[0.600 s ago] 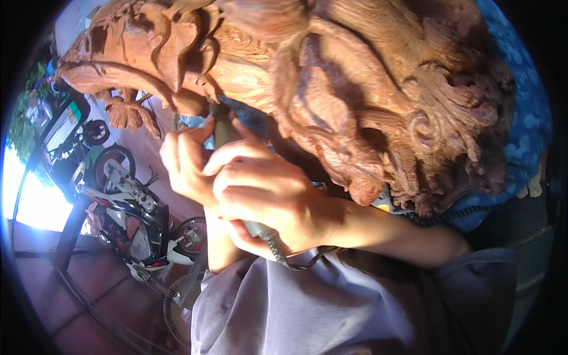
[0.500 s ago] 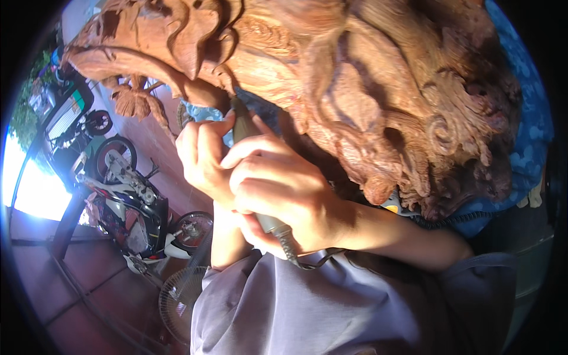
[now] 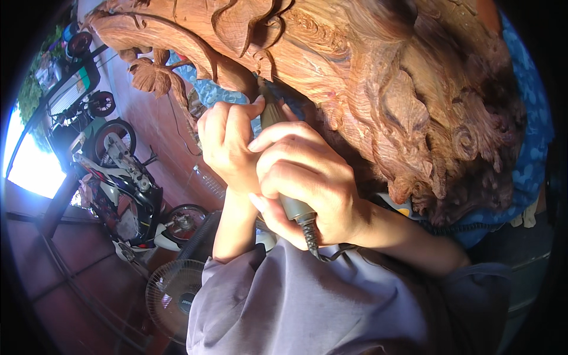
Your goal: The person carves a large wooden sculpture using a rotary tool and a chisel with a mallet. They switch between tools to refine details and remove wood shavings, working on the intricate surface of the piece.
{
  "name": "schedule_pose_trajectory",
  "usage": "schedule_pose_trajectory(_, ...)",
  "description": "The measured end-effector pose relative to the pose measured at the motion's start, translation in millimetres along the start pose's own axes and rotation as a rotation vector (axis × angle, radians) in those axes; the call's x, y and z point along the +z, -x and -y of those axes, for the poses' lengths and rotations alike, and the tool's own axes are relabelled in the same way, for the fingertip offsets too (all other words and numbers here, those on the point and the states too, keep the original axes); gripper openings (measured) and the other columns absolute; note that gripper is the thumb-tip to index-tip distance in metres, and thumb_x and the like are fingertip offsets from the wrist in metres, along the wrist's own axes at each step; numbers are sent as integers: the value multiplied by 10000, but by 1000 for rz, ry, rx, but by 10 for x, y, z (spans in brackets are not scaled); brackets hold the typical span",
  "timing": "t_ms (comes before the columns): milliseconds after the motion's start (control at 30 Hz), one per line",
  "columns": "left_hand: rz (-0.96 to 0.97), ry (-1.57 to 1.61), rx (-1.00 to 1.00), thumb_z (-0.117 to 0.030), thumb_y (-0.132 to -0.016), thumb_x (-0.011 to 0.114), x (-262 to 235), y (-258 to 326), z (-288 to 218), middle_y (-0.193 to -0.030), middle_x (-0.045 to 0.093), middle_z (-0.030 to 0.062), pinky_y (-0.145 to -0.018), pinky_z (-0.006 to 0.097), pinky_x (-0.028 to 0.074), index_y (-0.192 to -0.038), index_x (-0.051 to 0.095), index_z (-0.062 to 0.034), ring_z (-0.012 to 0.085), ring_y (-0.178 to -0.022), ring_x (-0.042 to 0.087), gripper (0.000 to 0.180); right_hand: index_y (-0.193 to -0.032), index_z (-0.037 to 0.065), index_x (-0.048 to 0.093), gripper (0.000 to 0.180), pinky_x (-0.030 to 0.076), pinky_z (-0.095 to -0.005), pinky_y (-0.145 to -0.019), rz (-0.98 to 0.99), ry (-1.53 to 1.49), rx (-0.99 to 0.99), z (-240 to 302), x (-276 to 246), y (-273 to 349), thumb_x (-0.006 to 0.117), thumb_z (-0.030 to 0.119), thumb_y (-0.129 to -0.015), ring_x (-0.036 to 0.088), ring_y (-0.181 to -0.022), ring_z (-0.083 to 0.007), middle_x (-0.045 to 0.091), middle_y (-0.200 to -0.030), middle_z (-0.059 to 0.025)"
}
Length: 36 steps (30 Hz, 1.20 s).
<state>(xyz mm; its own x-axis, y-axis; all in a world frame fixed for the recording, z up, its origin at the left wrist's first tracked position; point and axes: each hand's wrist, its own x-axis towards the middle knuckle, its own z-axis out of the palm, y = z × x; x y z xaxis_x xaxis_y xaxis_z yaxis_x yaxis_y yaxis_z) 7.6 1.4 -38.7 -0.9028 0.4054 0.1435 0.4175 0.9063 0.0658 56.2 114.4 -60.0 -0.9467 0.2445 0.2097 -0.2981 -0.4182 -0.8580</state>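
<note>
Right hand [image 3: 307, 189] wraps around a grey rotary tool [image 3: 283, 177], fingers closed on its body; the left hand [image 3: 228, 145] curls against the tool's front, steadying it. Its tip seems to meet the carved wood sculpture [image 3: 367, 77], though fingers hide the contact. Beyond, lower left, stand a fan [image 3: 171, 296] and motorbikes [image 3: 127, 177].

Red-brown tiled floor [image 3: 65, 266] fills the lower left of the frame, grout lines bending with the lens. A round electric fan [image 3: 173, 296] stands on it at lower centre-left. Above that, mid-left, a parked motorcycle [image 3: 127, 189] rests on its wheels. A dark cable [image 3: 77, 284] trails across the tiles beside the fan. At upper right, a blue patterned cloth [image 3: 532, 136] lies under the carved wood sculpture [image 3: 378, 77] (what holds the cloth is hidden).
</note>
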Motion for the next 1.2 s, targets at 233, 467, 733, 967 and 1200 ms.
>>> schedule_pose_trajectory(233,-60,5,-38,-146,-639,700,-6,-97,-48,-694,521,79,-681,359,434,-799,651,-69,269,-717,530,185,-723,31,532,175,437,-426,-870,23,-30,-21,-33,-41,-26,673,-17,-630,554,-947,-298,532,-819,-96)
schedule_pose_trajectory(467,4,6,-33,-132,-640,702,-40,-11,5,-701,526,71,-677,353,440,-816,662,-79,259,-705,534,189,-685,55,511,211,386,-485,-943,-6,-27,46,75,33,-20,690,-11,-595,544,-903,-290,494,-759,-89)
schedule_pose_trajectory(733,-24,32,38,-100,-604,717,-156,-62,16,-718,560,67,-659,324,439,-833,665,-59,224,-710,552,238,-665,77,489,235,376,-476,-917,7,-38,-2,85,112,-3,710,33,-599,529,-900,-254,478,-765,-72)
schedule_pose_trajectory(967,-56,-26,-41,-81,-618,706,-159,-84,-20,-745,566,80,-678,332,447,-829,658,-49,235,-736,559,219,-697,53,519,189,426,-399,-796,-16,-53,-45,30,153,-21,688,8,-625,523,-880,-264,489,-779,-85)
schedule_pose_trajectory(1200,-8,-47,-49,-113,-644,696,-153,-65,23,-765,577,81,-671,340,456,-818,656,-53,241,-757,566,188,-720,39,535,189,428,-381,-761,-36,-82,-37,16,168,-22,691,13,-617,505,-864,-274,481,-783,-89)
